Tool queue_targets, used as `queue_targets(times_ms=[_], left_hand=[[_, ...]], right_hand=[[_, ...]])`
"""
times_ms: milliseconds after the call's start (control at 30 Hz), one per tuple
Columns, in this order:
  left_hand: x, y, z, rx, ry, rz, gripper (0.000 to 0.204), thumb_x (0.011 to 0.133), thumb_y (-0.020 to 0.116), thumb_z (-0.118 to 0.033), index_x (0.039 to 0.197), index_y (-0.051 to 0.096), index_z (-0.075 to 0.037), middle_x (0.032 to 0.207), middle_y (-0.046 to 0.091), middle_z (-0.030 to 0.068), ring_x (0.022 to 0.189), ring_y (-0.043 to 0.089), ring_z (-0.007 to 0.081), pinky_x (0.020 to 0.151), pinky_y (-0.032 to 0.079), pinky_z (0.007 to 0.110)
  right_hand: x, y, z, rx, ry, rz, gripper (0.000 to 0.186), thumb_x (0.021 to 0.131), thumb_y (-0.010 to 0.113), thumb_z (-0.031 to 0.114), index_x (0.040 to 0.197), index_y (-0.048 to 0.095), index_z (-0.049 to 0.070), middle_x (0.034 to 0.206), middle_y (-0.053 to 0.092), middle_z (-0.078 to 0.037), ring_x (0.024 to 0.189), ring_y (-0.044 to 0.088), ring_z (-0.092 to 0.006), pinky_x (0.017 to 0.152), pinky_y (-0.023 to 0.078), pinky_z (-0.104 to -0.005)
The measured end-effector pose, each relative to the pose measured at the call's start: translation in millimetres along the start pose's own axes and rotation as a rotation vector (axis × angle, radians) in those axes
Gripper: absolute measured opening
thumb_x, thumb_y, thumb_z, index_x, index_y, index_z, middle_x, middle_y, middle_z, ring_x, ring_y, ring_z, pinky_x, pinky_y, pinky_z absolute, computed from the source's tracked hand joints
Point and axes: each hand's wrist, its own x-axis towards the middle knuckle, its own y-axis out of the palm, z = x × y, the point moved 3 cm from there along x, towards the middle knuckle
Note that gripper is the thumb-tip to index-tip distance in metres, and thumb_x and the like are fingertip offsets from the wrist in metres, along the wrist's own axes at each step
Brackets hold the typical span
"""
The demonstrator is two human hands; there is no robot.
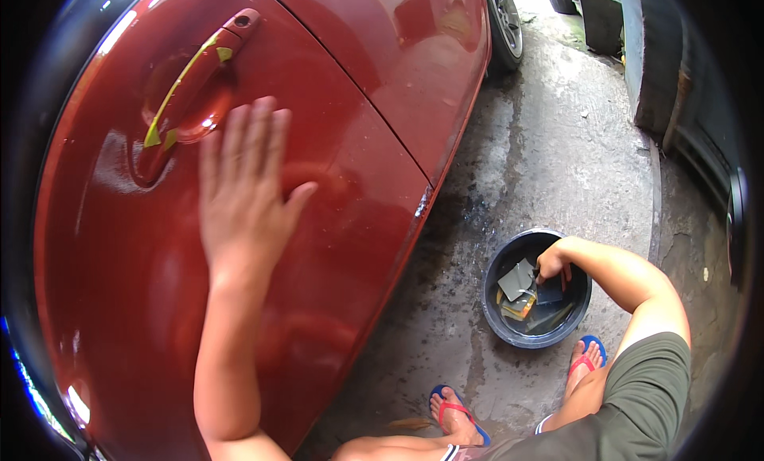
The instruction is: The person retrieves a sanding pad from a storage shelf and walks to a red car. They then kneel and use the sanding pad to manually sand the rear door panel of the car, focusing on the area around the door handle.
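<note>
My left hand [245,178] lies flat against the red car door [318,246], fingers stretched out and slightly blurred, just right of the door handle [195,75]. Strips of yellow-green tape [177,95] run along the handle's edge. Lower right, my right hand [555,262] reaches down into a round dark basin [491,302] of water, its fingers curled. What they close on, if anything, is partly hidden. Beside those fingers a grey sheet [517,279] rests on several yellowish and dark pieces in the water.
The basin stands on stained concrete [573,158]. A car wheel [504,23] shows at the top. Dark containers [601,19] and a wall [645,55] border the right. My feet in blue flip-flops [481,431] are near the basin.
</note>
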Motion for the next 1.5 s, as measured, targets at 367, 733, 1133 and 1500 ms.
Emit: queue_targets(times_ms=[367,733,1133,1500], left_hand=[[-98.1,35.9,-156.0,-0.56,0.053,0.269,0.06,0.083,0.079,-0.041,0.128,0.065,-0.003,0.139,0.06,0.0235,0.135,0.052,0.0432,0.115,0.036,0.062],[-155.3,141.9,-548.8,-1.452,0.149,1.203,0.026,0.087,0.065,-0.011,0.106,0.073,0.004,0.109,0.071,0.0304,0.107,0.071,0.0415,0.089,0.058,0.046],[-8.8,22.1,-37.1,-0.018,0.076,0.03,0.079,0.087,0.07,-0.053,0.153,0.049,-0.016,0.164,0.037,0.0098,0.156,0.026,0.0323,0.126,0.015,0.058],[61.6,56.2,-60.5,0.197,-0.034,0.01,0.097,0.094,0.051,-0.069,0.165,0.023,-0.009,0.173,0.018,0.0116,0.16,0.012,0.032,0.13,0.008,0.05]], right_hand=[[99.5,16.3,7.3,-0.111,-0.051,0.054,0.027,0.089,0.071,0.004,0.112,0.069,-0.011,0.112,0.072,-0.021,0.087,0.075,-0.0327,0.072,0.067,-0.0421],[90.2,2.4,7.0,-0.088,-0.037,-0.189,0.037,0.09,0.066,0.019,0.115,0.071,-0.008,0.114,0.072,-0.023,0.077,0.076,-0.0328,0.066,0.064,-0.0444],[121.6,5.8,-7.0,-0.304,-0.103,-0.149,0.047,0.087,0.067,0.028,0.123,0.07,-0.002,0.12,0.07,-0.019,0.097,0.072,-0.0359,0.081,0.059,-0.0502],[19.6,32.1,58.7,-0.432,0.057,0.008,0.049,0.098,0.053,0.021,0.143,0.057,0.001,0.137,0.062,-0.019,0.103,0.071,-0.0361,0.081,0.063,-0.048]])
